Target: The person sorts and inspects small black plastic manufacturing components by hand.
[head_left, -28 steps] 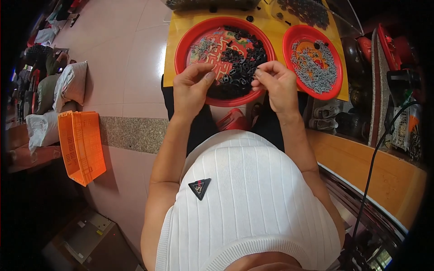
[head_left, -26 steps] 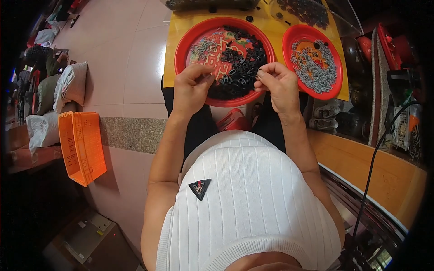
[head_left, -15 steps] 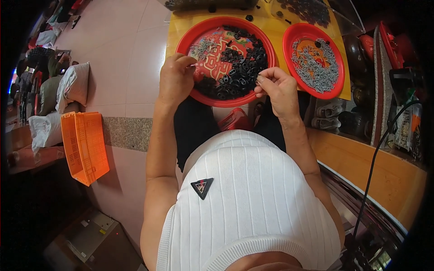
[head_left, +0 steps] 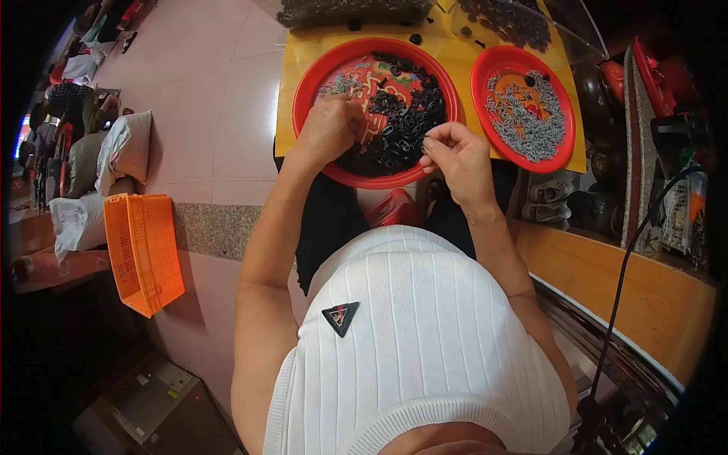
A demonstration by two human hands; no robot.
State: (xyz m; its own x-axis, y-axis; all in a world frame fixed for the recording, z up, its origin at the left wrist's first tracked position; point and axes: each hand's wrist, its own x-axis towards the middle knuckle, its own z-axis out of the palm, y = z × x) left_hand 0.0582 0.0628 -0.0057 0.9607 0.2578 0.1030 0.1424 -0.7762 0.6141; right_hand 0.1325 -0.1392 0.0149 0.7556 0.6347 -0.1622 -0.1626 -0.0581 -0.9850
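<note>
A round red tray [head_left: 302, 82] with a printed bottom holds many small black plastic pieces [head_left: 406, 125] with holes, heaped along its right and near sides. A small pile of grey screws [head_left: 343, 82] lies at its far left. My left hand [head_left: 331, 127] is over the tray's left part, fingers curled down; its fingertips and whatever they hold are hidden. By the tray's right near rim, my right hand [head_left: 459, 161] pinches a small dark part between thumb and forefinger. To its right, a second red tray [head_left: 479, 76] holds many grey screws [head_left: 531, 125].
Both trays rest on a yellow tabletop [head_left: 464, 57]. Clear bins of dark parts [head_left: 356, 11] stand at the far edge. An orange crate [head_left: 144, 254] and white sacks [head_left: 123, 148] are on the left. A black cable [head_left: 618, 296] hangs at the right.
My left hand has moved right and inward from the tray's left rim, over the pieces. My right hand keeps its pinch, shifted slightly left and nearer me.
</note>
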